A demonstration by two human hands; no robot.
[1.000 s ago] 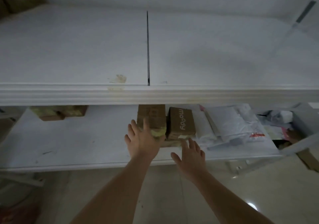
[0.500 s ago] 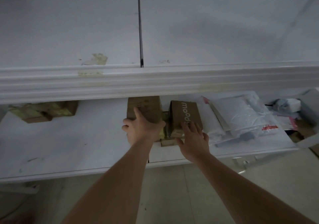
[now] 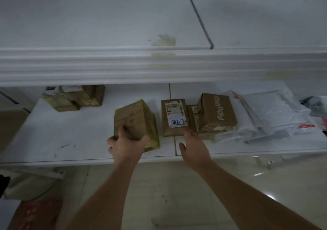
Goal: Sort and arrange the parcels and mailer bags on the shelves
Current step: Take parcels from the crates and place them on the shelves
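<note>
On the smooth white lower shelf (image 3: 53,137), taped cardboard parcels (image 3: 74,98) sit far left. The left hand (image 3: 126,148) grips a tape-wrapped cardboard box (image 3: 135,121), now pulled leftward off the stack. The right hand (image 3: 192,145), fingers straight, touches a labelled flat parcel (image 3: 174,117) uncovered since. Glossy white mailer bags (image 3: 270,114) lie rightward.

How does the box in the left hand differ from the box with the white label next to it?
The yellow-taped box is gripped by the left hand and tilted; the labelled box lies flat, the right hand just touching it. The first shows bare cardboard, the second a white shipping label. Both are brown cardboard.
</note>
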